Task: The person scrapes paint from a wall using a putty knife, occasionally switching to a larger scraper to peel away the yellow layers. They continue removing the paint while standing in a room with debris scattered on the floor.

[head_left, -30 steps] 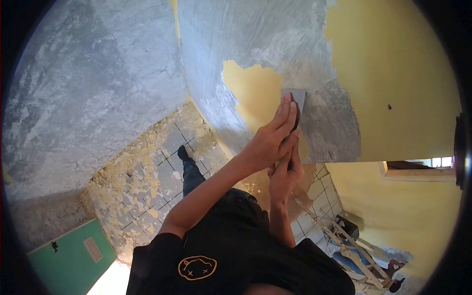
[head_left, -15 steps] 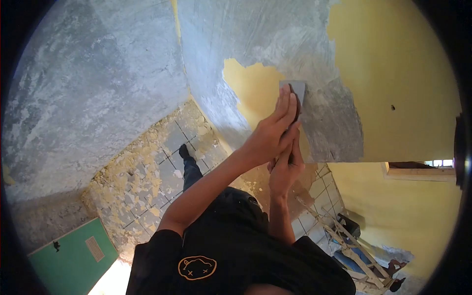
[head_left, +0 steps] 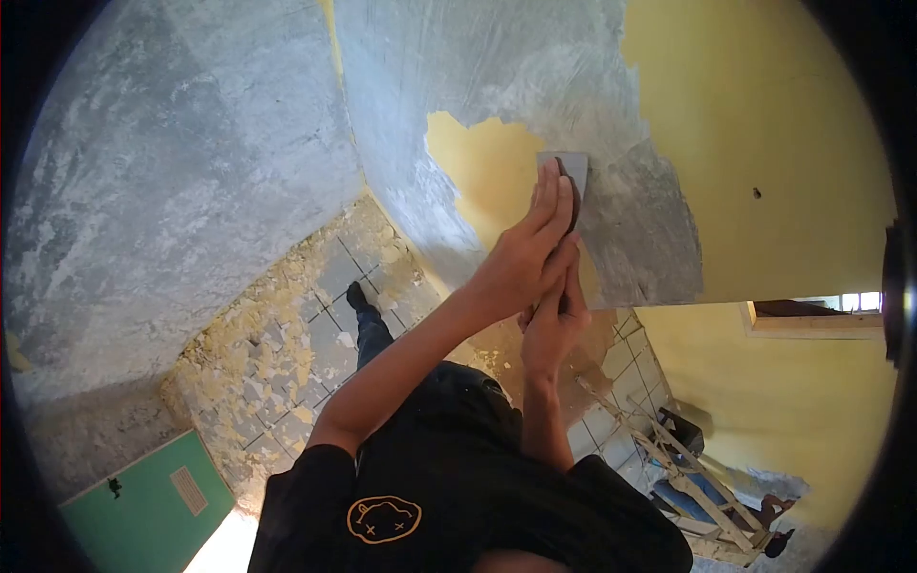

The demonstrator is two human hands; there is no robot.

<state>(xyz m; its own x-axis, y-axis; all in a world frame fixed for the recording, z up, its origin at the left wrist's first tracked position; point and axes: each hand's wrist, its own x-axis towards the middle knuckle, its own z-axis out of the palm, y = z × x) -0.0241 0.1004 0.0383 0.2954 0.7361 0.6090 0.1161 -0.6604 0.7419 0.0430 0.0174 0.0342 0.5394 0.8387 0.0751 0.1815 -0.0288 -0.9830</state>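
A scraper (head_left: 576,166) with a flat grey blade and a dark handle lies against the wall, at the right edge of a patch of yellow paint (head_left: 485,167). My left hand (head_left: 528,239) presses on it, its fingers stretched along the handle near the blade. Lower down, my right hand (head_left: 557,325) is wrapped round the handle's end, which is mostly hidden. Bare grey plaster (head_left: 635,224) surrounds the patch, with yellow paint (head_left: 755,124) farther right.
Paint flakes (head_left: 258,363) litter the tiled floor (head_left: 334,349). A green panel (head_left: 148,501) stands at lower left. At lower right are a ladder (head_left: 683,468) and another person, partly seen, with a hand (head_left: 776,508) by the wall. A window opening (head_left: 817,320) is at right.
The view has shifted slightly, with the wall a little farther left and up. Both hands stay on the scraper, which remains by the yellow patch's right edge. The other person's hand has moved slightly.
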